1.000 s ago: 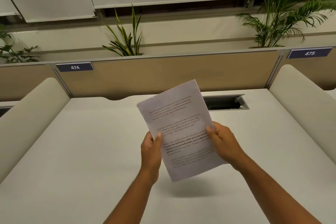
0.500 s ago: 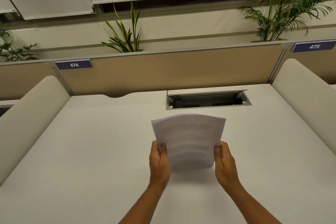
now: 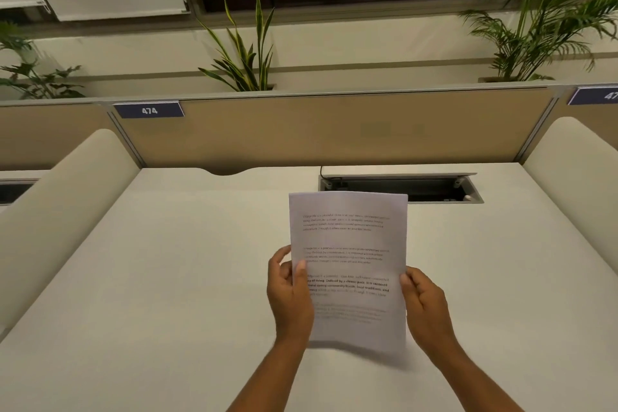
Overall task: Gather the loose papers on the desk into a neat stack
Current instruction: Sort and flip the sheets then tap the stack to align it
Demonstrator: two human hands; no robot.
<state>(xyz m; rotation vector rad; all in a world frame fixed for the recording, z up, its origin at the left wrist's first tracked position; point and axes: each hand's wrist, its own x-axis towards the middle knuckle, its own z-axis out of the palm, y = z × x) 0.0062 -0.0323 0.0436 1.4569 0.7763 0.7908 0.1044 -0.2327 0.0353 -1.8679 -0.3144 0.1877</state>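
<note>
Both hands grip the papers (image 3: 349,264) upright above the near middle of the white desk (image 3: 167,278), the left hand (image 3: 289,294) pinching the left edge, the right hand (image 3: 424,303) the right edge, with a cable tray (image 3: 401,187), partition (image 3: 317,130) and plants (image 3: 244,50) beyond.
</note>
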